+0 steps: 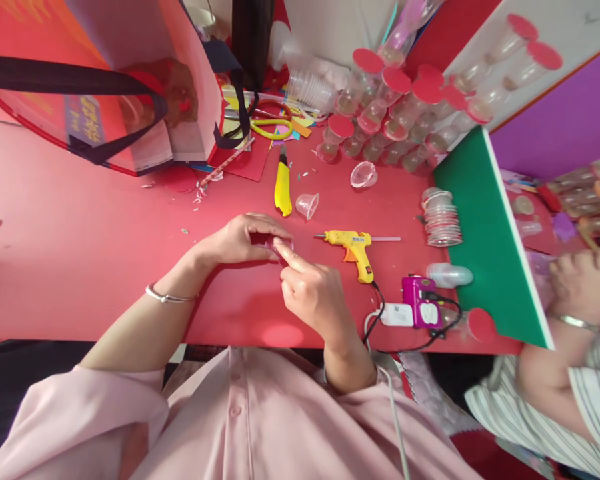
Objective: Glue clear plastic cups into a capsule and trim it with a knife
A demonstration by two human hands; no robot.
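Note:
My left hand (pixel 243 240) curls around a small clear plastic cup (pixel 276 245) on the red table, thumb on the near side and fingers on the far side. My right hand (pixel 310 283) points its index finger onto the top of that cup, its other fingers folded in. Much of the cup is covered by the fingers. Just beyond lies another clear plastic cup (pixel 307 205), tipped on its side, and a yellow utility knife (pixel 283 187). To the right of my hands a yellow glue gun (pixel 353 250) lies flat, a glue stick out of its back.
Stacked cups with red discs (pixel 380 113) crowd the back right. A green divider (pixel 490 233) stands at right, with stacked lids (pixel 441 217) and a purple power socket (pixel 423 303) before it. A co-worker's hands (pixel 585 277) are beyond. A large red bag (pixel 105 87) fills the back left.

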